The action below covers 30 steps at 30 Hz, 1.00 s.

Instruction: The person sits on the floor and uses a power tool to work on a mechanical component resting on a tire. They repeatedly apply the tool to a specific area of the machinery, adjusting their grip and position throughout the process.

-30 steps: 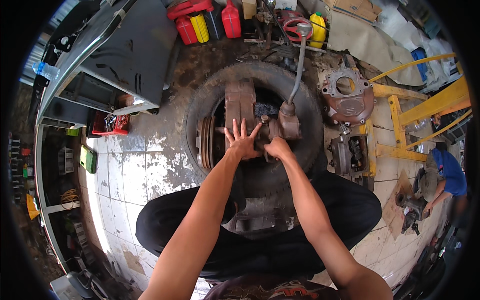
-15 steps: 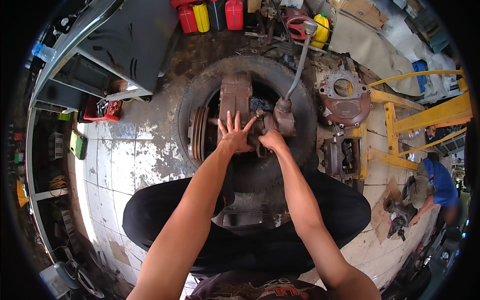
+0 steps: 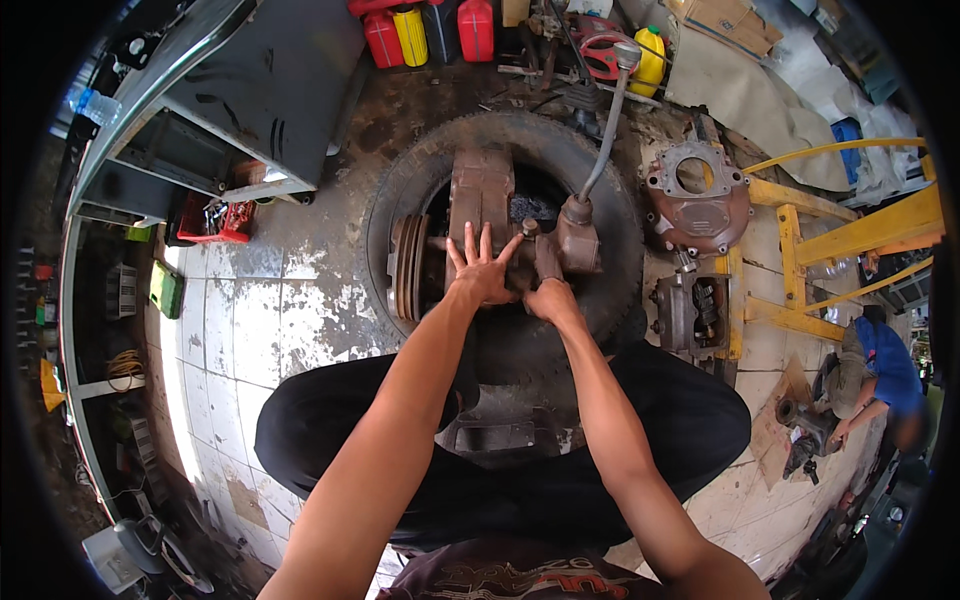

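Note:
A brown, greasy gearbox [image 3: 480, 190] lies over the hole of a large black tyre [image 3: 610, 195]. My left hand [image 3: 483, 275] presses flat on the casing, its fingers spread. My right hand [image 3: 551, 298] is closed low at the near side of the casing, beside the left; what its fingers grip is hidden. A grooved rusty drum [image 3: 408, 265] sits on the casing's left side. From the right part a long bent gear lever [image 3: 606, 130] rises toward the back. A small bolt-like knob [image 3: 530, 228] stands between the casing and the lever's base.
To the right lie a bell housing [image 3: 697, 195], an opened casing [image 3: 692, 312] and a yellow steel frame [image 3: 790, 260]. A co-worker in blue [image 3: 885, 360] handles a metal part [image 3: 808, 425] at far right. A grey metal bench [image 3: 250, 120] and red toolbox [image 3: 215, 218] stand left; jerrycans [image 3: 475, 30] stand behind.
My right hand has shifted slightly down and toward me along the casing, uncovering a dark part above it. The left hand stays spread on the gearbox. The co-worker's arms have moved over the metal part.

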{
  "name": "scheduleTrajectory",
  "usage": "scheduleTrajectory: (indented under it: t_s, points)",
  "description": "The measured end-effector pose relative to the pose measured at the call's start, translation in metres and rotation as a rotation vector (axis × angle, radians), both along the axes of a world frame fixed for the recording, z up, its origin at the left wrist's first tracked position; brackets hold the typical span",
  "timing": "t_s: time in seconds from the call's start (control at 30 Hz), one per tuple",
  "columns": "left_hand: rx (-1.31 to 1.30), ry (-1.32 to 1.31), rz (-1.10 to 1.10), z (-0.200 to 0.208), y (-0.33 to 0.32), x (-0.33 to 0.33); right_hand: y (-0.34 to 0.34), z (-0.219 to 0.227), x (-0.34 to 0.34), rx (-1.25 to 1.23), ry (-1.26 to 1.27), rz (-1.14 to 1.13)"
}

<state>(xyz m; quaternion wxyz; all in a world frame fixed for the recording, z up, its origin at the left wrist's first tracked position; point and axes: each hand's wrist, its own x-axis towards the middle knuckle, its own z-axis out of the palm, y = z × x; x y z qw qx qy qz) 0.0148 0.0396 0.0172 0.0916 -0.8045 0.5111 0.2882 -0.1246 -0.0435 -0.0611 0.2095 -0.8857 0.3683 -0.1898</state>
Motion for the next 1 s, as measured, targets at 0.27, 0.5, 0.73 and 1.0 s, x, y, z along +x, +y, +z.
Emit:
scheduleTrajectory:
  t_s: [0.27,0.5,0.73,1.0]
  points:
    - [0.022,0.011,0.016,-0.005,0.012,-0.003,0.008,-0.002,0.007,0.107,-0.06,-0.009]
    - [0.015,-0.009,0.027,-0.008,0.021,0.005,0.001,0.033,0.024,0.837,0.479,-0.031]
    - [0.017,-0.018,0.015,-0.006,0.017,0.003,-0.014,0.047,0.027,0.889,0.473,-0.039]
    - [0.008,-0.005,0.015,-0.005,0.014,0.001,-0.016,0.04,0.021,0.947,0.459,-0.077]
